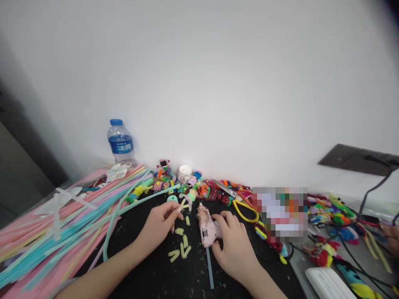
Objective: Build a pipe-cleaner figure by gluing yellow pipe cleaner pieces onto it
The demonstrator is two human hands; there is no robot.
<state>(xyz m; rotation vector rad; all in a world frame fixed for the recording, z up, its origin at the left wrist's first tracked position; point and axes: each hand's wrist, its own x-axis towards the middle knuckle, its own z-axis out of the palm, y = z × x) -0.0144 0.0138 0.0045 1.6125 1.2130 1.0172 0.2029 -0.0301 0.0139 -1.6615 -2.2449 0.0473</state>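
Observation:
Between the fingertips of my left hand [162, 222] is a short pale-yellow V-shaped pipe cleaner piece [185, 205]. My right hand [235, 247] is closed around the handle of a pink glue gun [209, 233]. Its stained nozzle points away from me, and a bluish glue stick [210, 270] sticks out of the back. Several more yellow pipe cleaner pieces [179, 231], some bent in a V, lie on the black mat [149, 270] between my hands. A mint-coloured ring [172, 199] sits just beyond my left hand.
Long pastel pipe cleaners [77, 220] pile up on the left, before a plastic bottle [121, 143]. Yellow-handled scissors [246, 211], a white cup [185, 173] and colourful fuzzy figures line the wall. Cables [358, 207] and a white box [328, 283] lie right, near another person's hand [392, 236].

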